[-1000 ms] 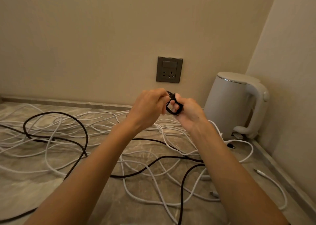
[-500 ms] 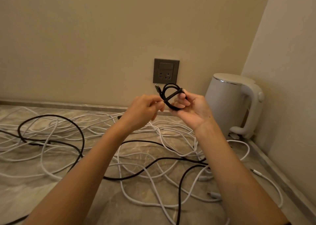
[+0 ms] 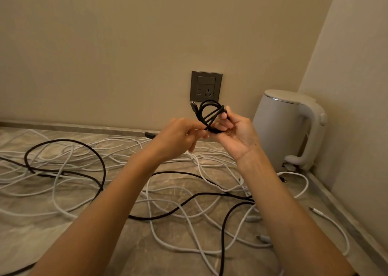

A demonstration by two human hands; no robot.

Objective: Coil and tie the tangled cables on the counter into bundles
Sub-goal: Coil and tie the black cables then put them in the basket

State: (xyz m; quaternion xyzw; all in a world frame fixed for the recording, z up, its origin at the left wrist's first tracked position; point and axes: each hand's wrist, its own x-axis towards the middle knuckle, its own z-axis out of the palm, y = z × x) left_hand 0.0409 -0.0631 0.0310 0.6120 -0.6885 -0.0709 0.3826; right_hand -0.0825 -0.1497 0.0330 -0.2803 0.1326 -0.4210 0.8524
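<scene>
A small coiled black cable (image 3: 210, 114) is raised in front of the wall socket, its plug end sticking out at the upper left. My right hand (image 3: 235, 135) holds the coil from the right, palm towards me, fingers curled round its strands. My left hand (image 3: 178, 138) pinches the coil's lower left edge with its fingertips. Below both arms, several white cables (image 3: 63, 166) and long black cables (image 3: 88, 154) lie tangled across the marble counter (image 3: 25, 238).
A white electric kettle (image 3: 287, 128) stands in the right corner against the side wall. A grey wall socket (image 3: 206, 86) sits just behind the coil. Loose white plug ends (image 3: 315, 210) lie near the counter's right edge.
The black coil has been lifted higher and opened out from a tight small loop into a wider one. My right hand has turned palm-up around it; the left hand has shifted to its lower edge.
</scene>
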